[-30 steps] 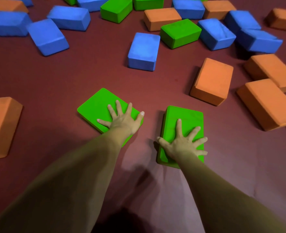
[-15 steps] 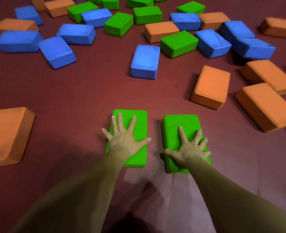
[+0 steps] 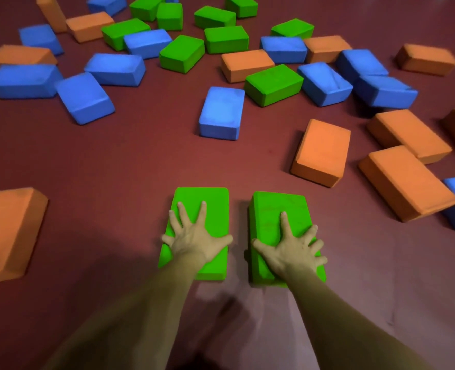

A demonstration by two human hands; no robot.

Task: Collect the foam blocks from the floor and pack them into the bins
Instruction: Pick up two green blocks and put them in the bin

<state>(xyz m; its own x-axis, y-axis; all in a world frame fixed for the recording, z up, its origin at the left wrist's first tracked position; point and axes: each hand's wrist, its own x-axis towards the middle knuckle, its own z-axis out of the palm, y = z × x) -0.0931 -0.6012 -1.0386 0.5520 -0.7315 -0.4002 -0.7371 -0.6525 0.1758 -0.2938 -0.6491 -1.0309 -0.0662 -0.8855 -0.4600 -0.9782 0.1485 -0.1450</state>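
Observation:
Two green foam blocks lie flat, side by side, on the dark red floor in front of me. My left hand (image 3: 195, 237) presses on the left green block (image 3: 203, 202) with its fingers spread and straight. On the right green block (image 3: 275, 209) rests my right hand (image 3: 290, 249), also flat with splayed fingers. A narrow strip of floor separates the two blocks. No bin is in view.
Several blue, green and orange foam blocks are scattered over the floor beyond. A blue block (image 3: 221, 113) lies straight ahead, an orange block (image 3: 321, 152) to the right, a big orange block (image 3: 6, 232) at the left edge.
The left green block has been turned from a diagonal to lie parallel beside the right one, and both hands stay flat on their blocks. The view has tilted up, showing more blocks beyond.

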